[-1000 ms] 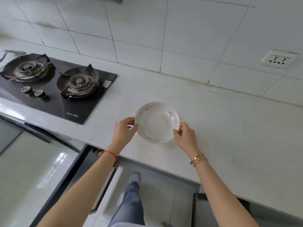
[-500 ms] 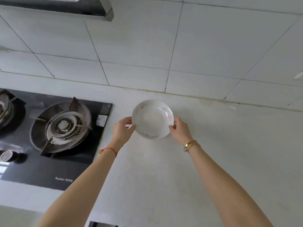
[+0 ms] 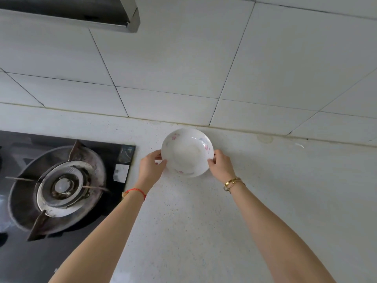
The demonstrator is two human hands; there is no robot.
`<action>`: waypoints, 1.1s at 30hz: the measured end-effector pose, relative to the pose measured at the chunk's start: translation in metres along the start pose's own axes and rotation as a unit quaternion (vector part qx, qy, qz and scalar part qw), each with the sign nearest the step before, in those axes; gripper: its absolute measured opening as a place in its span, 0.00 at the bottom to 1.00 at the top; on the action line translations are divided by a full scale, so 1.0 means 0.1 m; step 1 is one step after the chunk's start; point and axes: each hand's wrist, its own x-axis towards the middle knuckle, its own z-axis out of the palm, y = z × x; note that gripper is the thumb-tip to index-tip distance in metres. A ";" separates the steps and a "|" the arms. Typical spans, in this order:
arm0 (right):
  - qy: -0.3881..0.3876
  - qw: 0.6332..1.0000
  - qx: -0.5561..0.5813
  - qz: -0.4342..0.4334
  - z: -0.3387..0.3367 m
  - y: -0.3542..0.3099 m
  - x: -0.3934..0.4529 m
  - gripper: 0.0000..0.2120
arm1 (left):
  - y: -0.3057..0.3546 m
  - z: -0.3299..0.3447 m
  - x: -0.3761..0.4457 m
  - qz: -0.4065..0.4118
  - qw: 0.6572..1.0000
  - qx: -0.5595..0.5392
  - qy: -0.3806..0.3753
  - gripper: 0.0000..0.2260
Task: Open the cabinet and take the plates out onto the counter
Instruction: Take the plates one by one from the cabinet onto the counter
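A white deep plate point(image 3: 187, 153) with small pink flower marks is at the back of the white counter point(image 3: 204, 221), close to the tiled wall. My left hand point(image 3: 151, 166) grips its left rim and my right hand point(image 3: 220, 164) grips its right rim. The plate is level, low over the counter or touching it; I cannot tell which. The cabinet is out of view.
A black gas hob point(image 3: 61, 186) with a round burner lies left of the plate, its right edge about a hand's width away. A range hood point(image 3: 81, 15) hangs at the top left. The tiled wall point(image 3: 204, 68) rises just behind the plate.
Both hands have carried the plate from near the counter's front edge toward the wall. The view has moved forward, so the open cabinet and floor below have dropped out of sight.
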 end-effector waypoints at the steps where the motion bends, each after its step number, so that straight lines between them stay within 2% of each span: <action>1: 0.002 1.000 -0.001 -0.003 0.00 0.00 0.01 0.03 | -0.01 0.00 0.01 0.003 1.000 0.003 -0.002 0.14; 7: 0.011 1.000 0.001 0.000 -0.04 -0.03 -0.06 0.11 | -0.02 -0.04 -0.01 0.020 0.999 0.049 -0.003 0.17; 10: 0.031 0.998 -0.047 -0.004 -0.13 0.00 -0.20 0.17 | 0.00 -0.13 -0.09 0.042 0.995 0.088 0.012 0.20; 16: 0.071 0.986 -0.115 -0.094 -0.37 0.16 -0.70 0.19 | 0.12 -0.33 -0.50 0.122 0.979 0.160 0.035 0.18; 27: 0.143 0.971 -0.098 -0.167 -0.82 0.62 -2.16 0.19 | 0.46 -0.38 -2.00 0.230 0.946 0.220 0.061 0.15; 33: 0.156 0.969 -0.075 -0.174 -0.98 1.16 -3.15 0.19 | 0.41 -0.10 -3.14 0.240 0.938 0.237 0.078 0.15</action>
